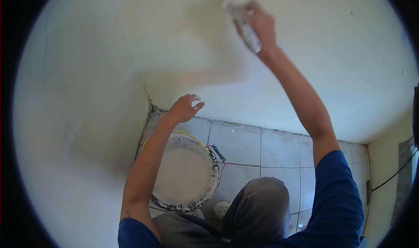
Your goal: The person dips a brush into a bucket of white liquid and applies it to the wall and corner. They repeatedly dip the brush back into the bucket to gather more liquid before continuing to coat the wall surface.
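Note:
My right hand point(262, 25) is raised against the pale wall point(305, 73), its fingers wrapped round a paint-smeared brush point(248, 34). The brush's tip end, blurred, points up and left at the wall. Lower down, my left hand point(185, 108) hangs over the rim side of the bucket with its fingers curved and apart, holding nothing; white smears mark its fingertips. Below it stands a round bucket point(183, 174) of whitish paint, its rim crusted with dark and white splashes. A handle with a dark grip point(218, 153) rests out to the bucket's right.
Grey floor tiles point(235, 141) meet the wall along a dirty, chipped edge. A second wall point(74, 117) rises at the left. My bent knee point(266, 200) and a white perforated shoe point(221, 208) are beside the bucket. A black cable point(395, 174) runs at the far right.

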A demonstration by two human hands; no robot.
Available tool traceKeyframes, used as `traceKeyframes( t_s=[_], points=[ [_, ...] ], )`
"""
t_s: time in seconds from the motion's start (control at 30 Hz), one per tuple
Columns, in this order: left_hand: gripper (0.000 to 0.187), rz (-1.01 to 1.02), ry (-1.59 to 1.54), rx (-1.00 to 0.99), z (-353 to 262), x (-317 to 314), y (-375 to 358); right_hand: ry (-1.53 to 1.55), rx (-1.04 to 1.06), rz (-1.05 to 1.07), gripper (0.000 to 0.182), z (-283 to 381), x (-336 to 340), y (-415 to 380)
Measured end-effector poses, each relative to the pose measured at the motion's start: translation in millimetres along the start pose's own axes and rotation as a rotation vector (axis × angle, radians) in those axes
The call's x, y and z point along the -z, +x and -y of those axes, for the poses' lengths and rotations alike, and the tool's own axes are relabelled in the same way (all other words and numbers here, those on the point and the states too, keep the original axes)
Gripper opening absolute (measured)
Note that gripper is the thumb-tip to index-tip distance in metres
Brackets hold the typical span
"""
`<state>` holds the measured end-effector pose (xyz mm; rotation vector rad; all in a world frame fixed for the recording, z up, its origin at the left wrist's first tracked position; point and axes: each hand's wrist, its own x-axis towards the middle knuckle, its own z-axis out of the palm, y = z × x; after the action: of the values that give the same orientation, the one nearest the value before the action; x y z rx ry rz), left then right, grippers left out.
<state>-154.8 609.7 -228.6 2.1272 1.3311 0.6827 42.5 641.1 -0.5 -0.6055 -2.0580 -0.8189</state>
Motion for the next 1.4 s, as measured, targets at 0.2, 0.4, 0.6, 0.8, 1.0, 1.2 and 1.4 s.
traceKeyframes(
  t_s=[0.2,0.4,0.6,0.8,1.0,1.2,1.4],
  points=[
    [0.048,0.106,0.122,0.083,17.3,1.2,-7.6,-0.069,0.019,0.328,0.036,20.1,-89.3,-107.5],
    [0.052,0.168,0.144,0.132,10.2,18.9,-23.9,0.277,-0.114,0.815,0.042,68.3,-149.0,-207.9],
    [0.054,0.137,0.133,0.140,11.4,17.7,-21.1,0.121,-0.024,0.128,0.039,12.5,-35.1,13.6],
    [0.052,0.208,0.131,0.131,19.4,7.3,-11.8,-0.008,-0.031,0.155,0.039,26.1,-92.8,-48.8],
    [0.052,0.321,0.147,0.157,9.5,16.3,-14.3,0.266,-0.243,0.857,0.026,92.7,-155.9,-203.6],
    [0.053,0.347,0.174,0.159,22.4,8.4,-9.7,0.230,0.018,0.109,0.033,17.3,-102.3,-48.5],
    [0.050,0.334,0.193,0.172,36.9,0.0,-8.6,-0.041,-0.024,-0.130,0.039,8.8,-46.9,41.2]
  ],
)
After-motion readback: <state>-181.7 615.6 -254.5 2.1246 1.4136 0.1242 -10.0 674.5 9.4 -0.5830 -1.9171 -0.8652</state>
